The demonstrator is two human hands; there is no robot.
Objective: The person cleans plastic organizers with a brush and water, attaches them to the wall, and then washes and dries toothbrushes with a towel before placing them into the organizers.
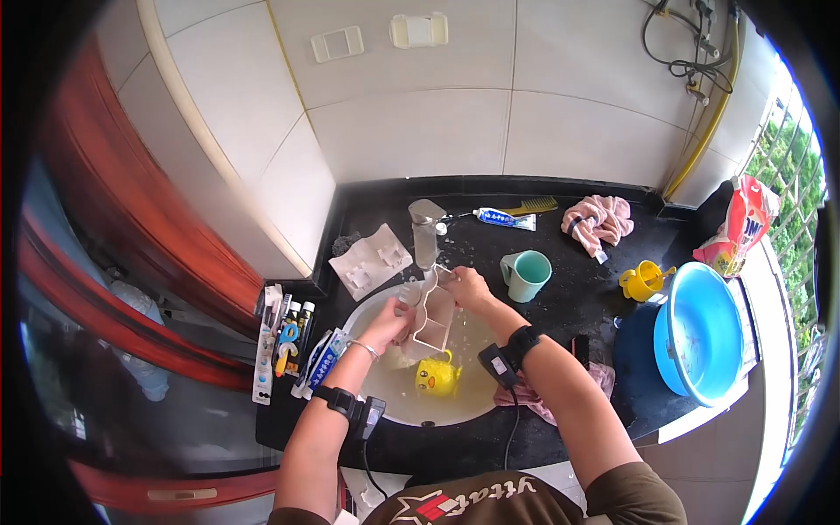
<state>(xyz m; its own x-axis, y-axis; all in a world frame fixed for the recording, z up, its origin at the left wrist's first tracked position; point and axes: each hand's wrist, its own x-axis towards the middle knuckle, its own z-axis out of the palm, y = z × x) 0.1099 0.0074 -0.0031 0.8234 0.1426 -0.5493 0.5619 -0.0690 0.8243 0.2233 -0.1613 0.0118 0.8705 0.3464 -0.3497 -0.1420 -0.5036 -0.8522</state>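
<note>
Both hands are closed on a pale plastic toothbrush holder [435, 317] with a wavy edge and open compartments, tilted over the sink. My left hand [391, 324] grips its left side; my right hand [467, 288] grips its upper right edge. Right above it stands the metal faucet [426, 229]. Below, a yellow cup with a duck face [437, 378] sits in cloudy water in the white sink [477, 398]. A pale plastic panel [370, 261] lies on the counter left of the faucet. Whether water is running is hard to make out.
Right of the sink stand a green mug [527, 276], a small yellow cup [643, 281] and a blue basin [700, 332]. Behind are a toothpaste tube [505, 219], a comb [535, 206] and a pink cloth [598, 220]. Toothbrushes and tubes [289, 337] lie at left.
</note>
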